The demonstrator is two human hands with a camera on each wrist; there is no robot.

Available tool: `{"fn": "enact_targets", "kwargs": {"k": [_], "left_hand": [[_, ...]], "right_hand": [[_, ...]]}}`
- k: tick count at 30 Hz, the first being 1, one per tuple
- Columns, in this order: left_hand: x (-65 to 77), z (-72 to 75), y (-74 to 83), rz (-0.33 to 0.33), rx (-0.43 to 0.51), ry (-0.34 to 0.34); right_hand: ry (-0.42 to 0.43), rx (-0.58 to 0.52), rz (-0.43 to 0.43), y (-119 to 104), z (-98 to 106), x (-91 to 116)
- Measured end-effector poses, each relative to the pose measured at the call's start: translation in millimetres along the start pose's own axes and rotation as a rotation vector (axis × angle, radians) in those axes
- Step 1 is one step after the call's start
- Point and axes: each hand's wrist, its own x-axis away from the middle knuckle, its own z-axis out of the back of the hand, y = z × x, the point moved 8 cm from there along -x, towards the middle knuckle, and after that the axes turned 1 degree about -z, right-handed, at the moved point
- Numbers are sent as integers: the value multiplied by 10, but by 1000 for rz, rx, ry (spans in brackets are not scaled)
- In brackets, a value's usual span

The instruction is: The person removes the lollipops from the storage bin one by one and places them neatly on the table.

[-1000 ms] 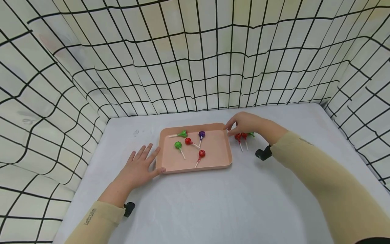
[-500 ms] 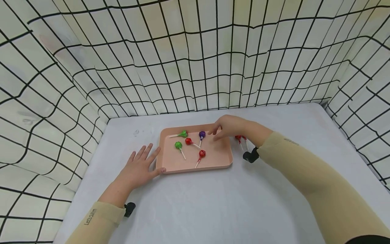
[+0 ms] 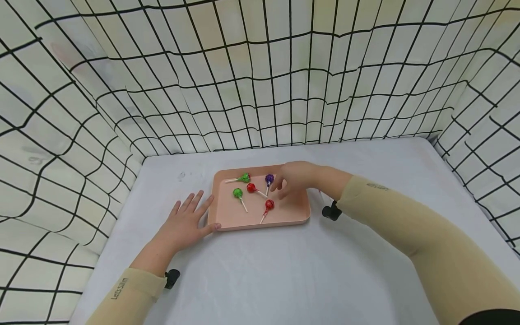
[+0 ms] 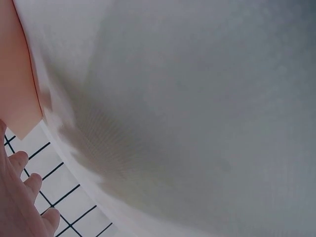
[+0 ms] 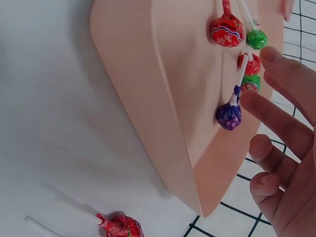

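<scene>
A pink tray [image 3: 292, 216] on the white table bears several wrapped lollipops. Two are green, a green lollipop [image 3: 237, 193] and another green lollipop [image 3: 245, 178] farther back. Between them and the right side lie a red lollipop [image 3: 251, 188], a nearer red lollipop [image 3: 269, 205] and a purple lollipop [image 3: 269, 178]. My right hand [image 3: 298, 176] hovers over the tray's right half, fingertips close to the purple lollipop's stick. In the right wrist view its thumb and forefinger stand apart, with nothing between them. My left hand [image 3: 184, 225] lies with spread fingers at the tray's left edge.
Outside the tray's right side, a red lollipop [image 5: 121, 227] lies on the table [image 3: 260, 271], with another white stick [image 5: 42, 227] beside it; my right forearm mostly covers them in the head view. White walls with a black grid [image 3: 284, 90] enclose the back and sides.
My right hand has moved left from the tray's right rim to above its inside, then slightly nearer and lower beside the purple lollipop. The left hand has stayed put.
</scene>
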Motion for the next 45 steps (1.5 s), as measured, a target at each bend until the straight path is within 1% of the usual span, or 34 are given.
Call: {"fn": "enact_targets", "kwargs": {"k": [11,17,24,37,45], "left_hand": [[7,1,-5,2,2,0],[6,6,7,3,7,1],[6,6,10,6,10,-5],[-4,-9,1,-3,1,-2],[-8,-9,1,-11,1,-3]], "right_hand": [[-5,137,93,-175,-80,-101],[-23,212,74,-212,-140,-139],[-59,196,41,-242,-206,-182],[-88,172,70,-294,-275,-220],[-102,164,51,-262,-277,-214]]}}
